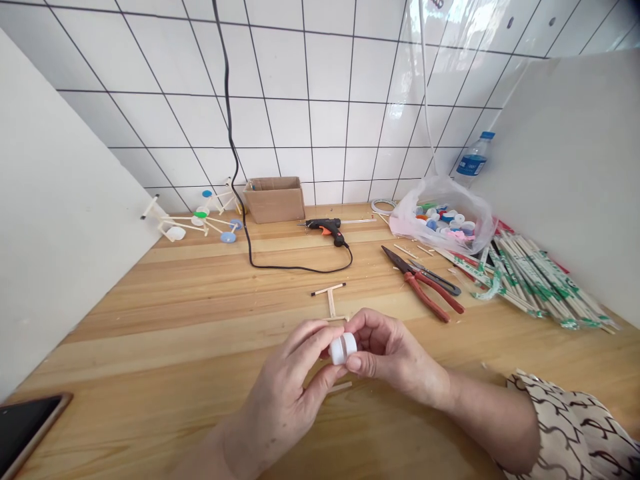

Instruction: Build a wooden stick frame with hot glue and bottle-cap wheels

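Two white bottle caps (pixel 338 351) are held face to face above the table, with a narrow gap showing between them. My left hand (pixel 295 377) pinches the nearer-left side with thumb and fingers. On the other side, my right hand (pixel 395 350) grips with bent fingers and thumb; which cap each hand bears is hard to separate. Just beyond my fingers lies a small wooden stick frame (pixel 331 301) with dark tips on its far crossbar. A loose wooden stick (pixel 341 387) is partly hidden under my left hand.
A black glue gun (pixel 327 229) lies before a cardboard box (pixel 275 200). To the right are red-handled pliers (pixel 425 283), a utility knife (pixel 435 277), a plastic bag (pixel 400 223) of caps and packaged chopsticks (pixel 545 277). Stick-and-cap assemblies (pixel 200 223) stand back left; a phone (pixel 30 427) lies front left.
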A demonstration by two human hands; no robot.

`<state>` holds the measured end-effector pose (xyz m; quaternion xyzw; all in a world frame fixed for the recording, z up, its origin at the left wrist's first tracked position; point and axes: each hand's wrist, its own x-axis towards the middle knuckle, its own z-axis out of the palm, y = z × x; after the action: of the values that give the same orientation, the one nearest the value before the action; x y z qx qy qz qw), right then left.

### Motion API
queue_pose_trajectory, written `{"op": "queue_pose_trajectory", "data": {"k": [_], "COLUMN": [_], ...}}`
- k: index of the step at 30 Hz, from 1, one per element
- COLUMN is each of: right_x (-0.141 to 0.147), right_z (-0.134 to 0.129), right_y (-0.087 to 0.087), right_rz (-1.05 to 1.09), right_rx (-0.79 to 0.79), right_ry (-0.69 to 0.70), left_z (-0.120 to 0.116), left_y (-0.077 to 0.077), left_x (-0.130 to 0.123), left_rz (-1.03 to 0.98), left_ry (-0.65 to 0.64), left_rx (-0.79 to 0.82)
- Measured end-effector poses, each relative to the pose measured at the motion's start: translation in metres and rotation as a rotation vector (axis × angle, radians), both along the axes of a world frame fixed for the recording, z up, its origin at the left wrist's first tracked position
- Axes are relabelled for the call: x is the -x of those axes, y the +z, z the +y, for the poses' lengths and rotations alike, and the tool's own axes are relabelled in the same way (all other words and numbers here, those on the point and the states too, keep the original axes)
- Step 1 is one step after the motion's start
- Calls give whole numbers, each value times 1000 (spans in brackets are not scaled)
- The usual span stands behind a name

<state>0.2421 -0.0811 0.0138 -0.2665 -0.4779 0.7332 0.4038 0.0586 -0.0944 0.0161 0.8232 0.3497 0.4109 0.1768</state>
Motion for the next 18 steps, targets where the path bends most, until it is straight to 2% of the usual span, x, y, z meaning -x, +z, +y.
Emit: {"op": "queue_pose_trajectory", "data": {"k": [7, 12, 18], "right_x": [0, 1, 1], "right_z": [-3, -7, -8], "right_y": [-4, 3, 9], "right_rz": [3, -2, 16], "right_rx": [17, -7, -52], "right_ry": [-10, -21, -28], "left_z": [-1, -3, -3], "left_y": [-1, -5, -1], "left_x": [0, -3, -4], "left_rz": [42, -12, -124], "left_ry": [13, 36, 29], "left_rx": [-66, -121, 52]}}
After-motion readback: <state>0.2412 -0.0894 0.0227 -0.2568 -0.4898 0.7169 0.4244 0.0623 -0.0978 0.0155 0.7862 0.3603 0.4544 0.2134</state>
